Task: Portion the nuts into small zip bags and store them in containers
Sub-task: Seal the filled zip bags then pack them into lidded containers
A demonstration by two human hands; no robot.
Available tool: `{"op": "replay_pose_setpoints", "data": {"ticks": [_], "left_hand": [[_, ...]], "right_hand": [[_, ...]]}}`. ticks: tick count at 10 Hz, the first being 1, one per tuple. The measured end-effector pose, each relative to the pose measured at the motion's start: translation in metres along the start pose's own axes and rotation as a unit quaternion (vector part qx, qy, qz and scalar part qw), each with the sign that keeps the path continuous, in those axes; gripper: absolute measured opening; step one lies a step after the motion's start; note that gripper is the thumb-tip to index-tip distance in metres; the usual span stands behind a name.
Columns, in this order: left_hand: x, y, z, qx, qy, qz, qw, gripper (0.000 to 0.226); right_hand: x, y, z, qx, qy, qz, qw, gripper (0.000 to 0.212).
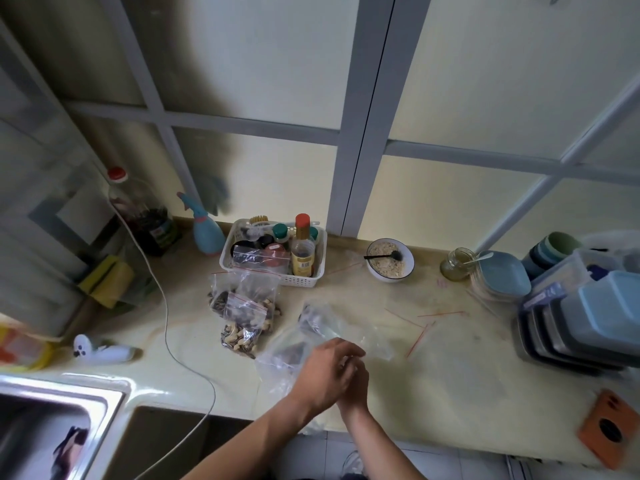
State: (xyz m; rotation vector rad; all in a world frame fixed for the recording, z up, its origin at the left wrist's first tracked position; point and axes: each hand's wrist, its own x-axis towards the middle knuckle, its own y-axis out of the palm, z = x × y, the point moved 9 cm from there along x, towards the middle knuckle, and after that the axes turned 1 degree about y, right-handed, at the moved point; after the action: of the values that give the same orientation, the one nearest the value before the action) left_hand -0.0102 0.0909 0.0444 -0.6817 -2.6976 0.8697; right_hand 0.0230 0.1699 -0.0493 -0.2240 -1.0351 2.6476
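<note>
Several small zip bags (244, 315) with red seals, filled with mixed nuts and seeds, lie in a heap left of centre on the counter. A larger clear plastic bag (311, 323) holding a few dark nuts lies crumpled in front of me. My left hand (327, 370) is over its near part, with fingers curled at the plastic's edge. My right hand (356, 389) is tucked beneath the left, and its fingers are mostly hidden. Stacked lidded containers (588, 320) stand at the right.
A white basket (304, 280) of bottles stands behind the bags. A bowl of oats (389, 263) with a black spoon, a jar (457, 265) and blue plates (502, 275) line the back. Empty zip bags (433, 323) lie flat at mid-right. A white cable (166, 317) runs past the sink (52, 403) at left.
</note>
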Motion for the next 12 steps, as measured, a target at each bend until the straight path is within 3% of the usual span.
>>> {"op": "replay_pose_setpoints", "data": {"ticks": [1, 2, 3, 4, 6, 8, 9, 11, 12], "left_hand": [[-0.001, -0.008, 0.009, -0.032, -0.015, -0.024, 0.999, 0.026], [0.000, -0.032, 0.043, -0.058, -0.101, -0.129, 0.985, 0.023], [0.002, -0.045, 0.068, -0.011, -0.156, -0.151, 0.976, 0.023], [0.010, -0.050, 0.086, 0.035, -0.174, -0.124, 0.976, 0.017], [0.028, -0.053, 0.134, 0.051, -0.259, -0.056, 0.963, 0.033], [0.062, -0.052, 0.146, 0.069, -0.227, 0.062, 0.969, 0.074], [0.083, -0.049, 0.144, 0.088, -0.189, 0.109, 0.972, 0.077], [0.095, -0.032, 0.152, 0.121, -0.146, 0.164, 0.968, 0.043], [0.091, -0.020, 0.156, 0.126, -0.130, 0.196, 0.964, 0.039]], "right_hand": [[0.021, 0.016, -0.027, 0.285, 0.008, -0.008, 0.959, 0.038], [0.017, 0.025, -0.044, 0.280, 0.186, 0.001, 0.942, 0.011], [0.010, 0.016, -0.034, 0.281, 0.235, -0.014, 0.930, 0.029], [0.005, 0.004, -0.021, 0.349, 0.252, -0.032, 0.902, 0.024], [0.008, 0.006, -0.014, 0.355, 0.253, -0.016, 0.900, 0.032], [0.009, 0.005, -0.014, 0.352, 0.261, -0.021, 0.899, 0.030], [0.010, 0.009, -0.012, 0.363, 0.267, -0.013, 0.893, 0.030], [0.010, 0.012, -0.016, 0.382, 0.301, -0.021, 0.873, 0.026], [0.009, 0.010, -0.021, 0.365, 0.309, -0.017, 0.878, 0.025]]}}
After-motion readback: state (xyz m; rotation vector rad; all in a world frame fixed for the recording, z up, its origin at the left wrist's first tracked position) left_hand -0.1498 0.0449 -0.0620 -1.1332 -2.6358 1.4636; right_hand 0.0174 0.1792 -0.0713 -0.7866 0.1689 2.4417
